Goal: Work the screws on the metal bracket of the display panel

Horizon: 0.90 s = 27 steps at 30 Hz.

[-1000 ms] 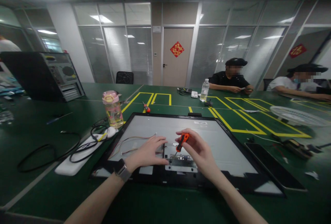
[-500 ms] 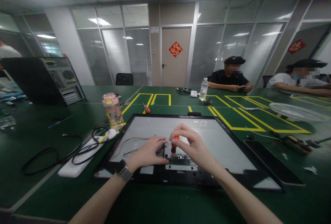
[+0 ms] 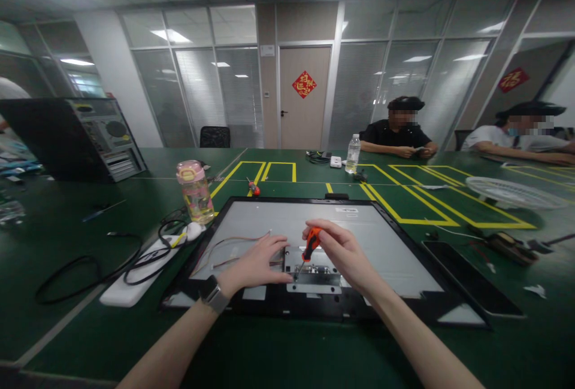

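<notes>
A large flat display panel [image 3: 245, 215] with a black frame lies back side up on the green table in front of me. My right hand [image 3: 341, 251] grips an orange and black screwdriver [image 3: 311, 244], tilted, its shaft pointing down-left at a metal bracket [image 3: 314, 287] near the panel's front edge. Whether the tip touches a screw is too small to tell. At the bracket's left edge rests my left hand [image 3: 258, 264], fingers spread and thumb along the metal. Thin wires [image 3: 220, 245] run across the panel left of that hand.
A white power strip [image 3: 130, 287] with black cables and a pink-lidded bottle [image 3: 195, 194] stand left. A red screwdriver [image 3: 254, 188] lies beyond the panel. To the right is a black phone-like slab [image 3: 471, 278]. A computer case [image 3: 58, 137] stands far left; two people sit across the table.
The screwdriver has gone from nearly upright to leaning, its handle now up and to the right. My right hand has shifted slightly right; my left hand stays in place.
</notes>
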Tool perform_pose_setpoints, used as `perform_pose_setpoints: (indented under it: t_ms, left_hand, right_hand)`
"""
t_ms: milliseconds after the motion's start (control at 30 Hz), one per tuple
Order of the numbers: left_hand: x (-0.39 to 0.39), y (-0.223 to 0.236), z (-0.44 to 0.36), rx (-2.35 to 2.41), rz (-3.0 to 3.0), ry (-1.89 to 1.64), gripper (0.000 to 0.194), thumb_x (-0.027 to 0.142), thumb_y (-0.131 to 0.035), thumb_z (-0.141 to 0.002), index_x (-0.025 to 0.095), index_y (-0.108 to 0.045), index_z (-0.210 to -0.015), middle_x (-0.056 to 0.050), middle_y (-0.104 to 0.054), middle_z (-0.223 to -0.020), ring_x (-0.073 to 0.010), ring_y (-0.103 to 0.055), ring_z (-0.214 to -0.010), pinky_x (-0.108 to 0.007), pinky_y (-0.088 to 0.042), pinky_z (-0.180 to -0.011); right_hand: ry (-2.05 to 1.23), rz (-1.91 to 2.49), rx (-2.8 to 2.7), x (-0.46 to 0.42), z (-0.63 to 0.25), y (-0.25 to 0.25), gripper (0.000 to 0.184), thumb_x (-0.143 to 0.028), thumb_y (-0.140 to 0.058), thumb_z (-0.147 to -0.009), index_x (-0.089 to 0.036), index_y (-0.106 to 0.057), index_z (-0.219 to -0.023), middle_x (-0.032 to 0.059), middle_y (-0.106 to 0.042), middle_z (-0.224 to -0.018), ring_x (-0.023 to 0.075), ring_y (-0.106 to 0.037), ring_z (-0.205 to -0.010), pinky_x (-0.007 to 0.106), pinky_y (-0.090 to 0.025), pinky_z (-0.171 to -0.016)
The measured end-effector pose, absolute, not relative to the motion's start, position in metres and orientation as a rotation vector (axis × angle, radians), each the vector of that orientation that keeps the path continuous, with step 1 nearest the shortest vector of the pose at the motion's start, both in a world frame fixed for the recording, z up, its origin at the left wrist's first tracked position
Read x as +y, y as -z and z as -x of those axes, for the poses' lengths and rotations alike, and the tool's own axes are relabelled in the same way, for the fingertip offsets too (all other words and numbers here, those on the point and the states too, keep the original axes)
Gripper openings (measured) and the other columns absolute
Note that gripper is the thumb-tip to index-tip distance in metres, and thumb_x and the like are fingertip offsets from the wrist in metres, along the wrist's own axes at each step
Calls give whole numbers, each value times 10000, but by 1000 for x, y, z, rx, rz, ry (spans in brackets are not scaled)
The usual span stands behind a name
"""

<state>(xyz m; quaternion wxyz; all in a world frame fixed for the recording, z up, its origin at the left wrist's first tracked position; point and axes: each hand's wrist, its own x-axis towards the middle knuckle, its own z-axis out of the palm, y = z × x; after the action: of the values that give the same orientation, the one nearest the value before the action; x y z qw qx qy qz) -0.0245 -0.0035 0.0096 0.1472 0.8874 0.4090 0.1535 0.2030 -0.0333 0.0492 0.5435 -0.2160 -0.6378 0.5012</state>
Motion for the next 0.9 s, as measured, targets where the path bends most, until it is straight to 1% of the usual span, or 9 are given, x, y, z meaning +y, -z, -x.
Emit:
perform_pose_setpoints:
  t_ms: [67, 200, 267, 433, 533, 633, 700, 800, 900]
  left_hand:
    - [-3, -8, 25, 1170, -2550, -448, 763, 605, -714, -726, 227, -494, -1353, -105, -457, -1446, -325, -375, -1357, -486, -241, -1161]
    - [0, -3, 27, 1160, -2542, -472, 785, 619, -707, -724, 238, -475, -1369, -98, -461, -1441, -323, -382, -1351, -487, -235, -1162]
    - [1, -3, 27, 1156, -2542, -471, 777, 623, -703, -725, 244, -481, -1366, -95, -462, -1441, -324, -387, -1347, -489, -233, -1162]
    - [0, -5, 26, 1146, -2539, -445, 781, 618, -703, -728, 255, -468, -1379, -93, -446, -1455, -317, -379, -1353, -483, -236, -1160]
    - [-1, -7, 26, 1153, -2538, -457, 773, 622, -696, -733, 255, -473, -1375, -90, -450, -1452, -315, -377, -1354, -480, -243, -1158]
    - [-2, -8, 25, 1172, -2540, -450, 765, 613, -711, -721, 250, -491, -1358, -91, -457, -1447, -320, -376, -1355, -481, -240, -1159]
    - [-3, -9, 25, 1171, -2542, -444, 758, 604, -720, -716, 251, -499, -1350, -90, -459, -1445, -321, -380, -1353, -486, -233, -1162]
    - [-3, -10, 25, 1158, -2540, -454, 768, 605, -721, -715, 256, -491, -1359, -89, -455, -1450, -326, -381, -1352, -495, -224, -1164]
    - [-3, -9, 25, 1158, -2537, -455, 765, 607, -718, -717, 257, -493, -1358, -85, -450, -1455, -330, -378, -1354, -494, -228, -1163]
  right_hand:
    - [-1213, 510, -1499, -35, -202, -50, 268, -422, -541, -922, -273, -656, -1112, 38, -679, -905, 161, -644, -750, 364, -531, -794]
    - [-1145, 507, -1450, -35, -198, -47, 223, -458, -612, -865, -250, -687, -894, 36, -658, -933, 173, -645, -767, 353, -543, -756]
    - [-1118, 521, -1425, -35, -196, -45, 202, -441, -637, -851, -245, -686, -854, 25, -646, -898, 170, -647, -762, 331, -543, -729]
    - [-1157, 511, -1475, -35, -198, -43, 245, -401, -517, -939, -266, -661, -1083, 32, -665, -887, 165, -641, -758, 343, -534, -757]
    - [-1079, 527, -1480, -34, -199, -44, 253, -422, -504, -940, -250, -686, -967, 44, -646, -937, 184, -640, -870, 348, -529, -803]
    - [-1032, 563, -1505, -34, -200, -44, 230, -434, -586, -888, -232, -694, -864, 43, -624, -935, 187, -640, -850, 332, -544, -756]
    - [-1062, 569, -1519, -34, -200, -43, 219, -420, -581, -896, -239, -693, -948, 39, -639, -895, 176, -644, -782, 327, -549, -715]
    - [-1070, 570, -1543, -36, -199, -43, 270, -405, -511, -940, -251, -665, -1099, 42, -669, -887, 166, -644, -736, 341, -546, -729]
    - [-1015, 582, -1560, -40, -199, -48, 274, -404, -481, -951, -251, -677, -1068, 39, -663, -905, 154, -638, -702, 344, -540, -754]
